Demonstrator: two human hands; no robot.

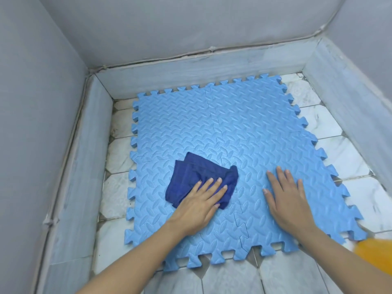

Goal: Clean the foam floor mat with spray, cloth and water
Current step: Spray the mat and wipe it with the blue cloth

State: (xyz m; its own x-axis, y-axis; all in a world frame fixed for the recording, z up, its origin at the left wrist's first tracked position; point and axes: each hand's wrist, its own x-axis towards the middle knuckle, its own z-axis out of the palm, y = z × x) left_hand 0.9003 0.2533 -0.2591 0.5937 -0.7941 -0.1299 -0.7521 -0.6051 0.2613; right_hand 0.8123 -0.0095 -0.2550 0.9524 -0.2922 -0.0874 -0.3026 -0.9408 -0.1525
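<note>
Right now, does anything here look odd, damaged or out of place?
Nothing is spilled or broken. The foam mat lies slightly askew to the walls, its tiles joined. The floor tiles show dark grime in the seams along the left edge. Both hands lie flat, the left hand on the dark blue cloth, the right hand on bare mat.

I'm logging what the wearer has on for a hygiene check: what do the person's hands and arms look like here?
Both arms are bare as far as the frame shows, with no sleeves in view. The left hand and the right hand wear no gloves, and no rings, watch or bracelets are visible. The fingernails are short and unpainted.
</note>
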